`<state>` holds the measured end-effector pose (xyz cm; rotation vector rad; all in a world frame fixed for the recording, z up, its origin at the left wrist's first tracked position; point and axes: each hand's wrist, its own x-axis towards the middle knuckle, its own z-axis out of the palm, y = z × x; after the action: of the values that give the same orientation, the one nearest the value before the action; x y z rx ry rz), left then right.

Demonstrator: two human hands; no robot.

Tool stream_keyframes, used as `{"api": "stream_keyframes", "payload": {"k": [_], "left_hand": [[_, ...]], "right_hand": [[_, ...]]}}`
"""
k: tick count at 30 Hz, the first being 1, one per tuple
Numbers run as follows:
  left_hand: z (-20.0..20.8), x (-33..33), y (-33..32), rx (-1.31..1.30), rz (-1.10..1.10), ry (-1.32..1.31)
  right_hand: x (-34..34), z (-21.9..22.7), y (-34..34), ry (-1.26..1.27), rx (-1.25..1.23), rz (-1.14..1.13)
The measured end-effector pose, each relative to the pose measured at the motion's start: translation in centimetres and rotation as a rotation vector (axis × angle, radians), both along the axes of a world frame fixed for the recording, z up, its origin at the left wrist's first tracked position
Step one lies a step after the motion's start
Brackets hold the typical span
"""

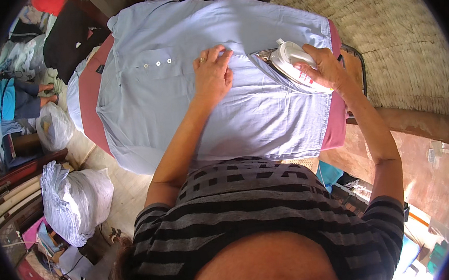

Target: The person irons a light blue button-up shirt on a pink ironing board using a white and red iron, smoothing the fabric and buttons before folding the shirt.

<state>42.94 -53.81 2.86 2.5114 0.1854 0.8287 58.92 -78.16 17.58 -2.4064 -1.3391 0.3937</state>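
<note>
Striped top (249,195) nearest, at the near edge of the board (334,132). Left hand (212,74) lies unclenched mid-board on the shirt (174,94), likely pinning it; right hand (329,69) grasps the iron (287,58) near the right edge, probably for steering.

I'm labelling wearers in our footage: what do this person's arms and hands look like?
The left hand wears a ring; no ring shows on the right hand. Both forearms are bare, with no watch in sight. The short sleeves have black and grey stripes.
</note>
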Motion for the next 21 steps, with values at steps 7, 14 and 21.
{"api": "stream_keyframes", "payload": {"k": [7,14,21], "left_hand": [[0.8,-1.3,-0.4,0.071,0.158,-0.044],[0.9,-1.4,-0.7,0.079,0.239,-0.044],[-0.3,-1.3,-0.3,0.182,0.388,0.115]], "right_hand": [[-1.9,0.5,4.9,0.07,-0.018,-0.058],[0.1,0.2,2.3,0.096,-0.003,0.055],[-0.5,0.8,4.2,0.15,-0.062,0.028]]}}
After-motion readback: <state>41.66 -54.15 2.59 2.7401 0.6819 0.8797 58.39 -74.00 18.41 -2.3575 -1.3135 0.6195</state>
